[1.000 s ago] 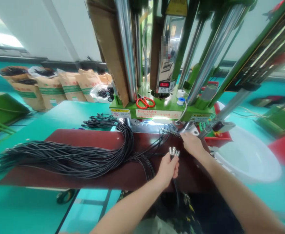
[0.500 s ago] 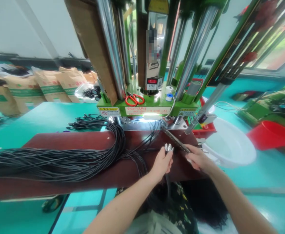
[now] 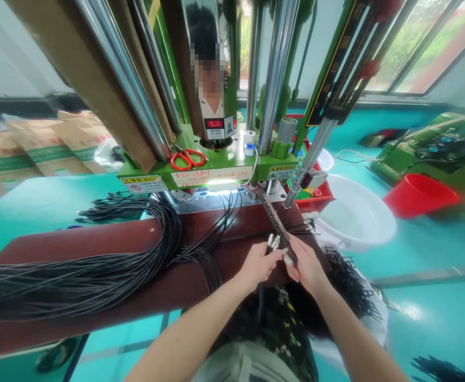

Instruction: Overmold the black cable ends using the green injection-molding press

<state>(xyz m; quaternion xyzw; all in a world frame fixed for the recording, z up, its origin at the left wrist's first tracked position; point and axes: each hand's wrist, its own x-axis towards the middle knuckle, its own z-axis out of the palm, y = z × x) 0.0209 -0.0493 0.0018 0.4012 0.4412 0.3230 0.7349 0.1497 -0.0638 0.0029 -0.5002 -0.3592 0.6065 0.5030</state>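
Observation:
My left hand (image 3: 259,263) is closed around several cables with silvery metal connectors (image 3: 273,242), whose ends stick up above the fingers. Beside it, my right hand (image 3: 304,263) grips the near end of a long, narrow metal bar (image 3: 273,216) with notches along it. The bar slants away from me, its far end at the press bed (image 3: 200,200). My hands almost meet, and the left thumb reaches the bar's near end. Small details between the fingertips are hidden. Black cables (image 3: 212,233) run from the press bed across the brown board (image 3: 109,239).
A green press (image 3: 156,165) stands ahead, with red-handled scissors (image 3: 188,158) on its ledge. A thick bundle of black cables (image 3: 77,273) lies to the left. On the right are a white tub (image 3: 371,212) and a red bucket (image 3: 419,196). Another person is behind the press.
My right hand has come in toward my left hand, and the bar's near end has swung left and closer. The camera view has shifted too. My left hand still holds the connectors.

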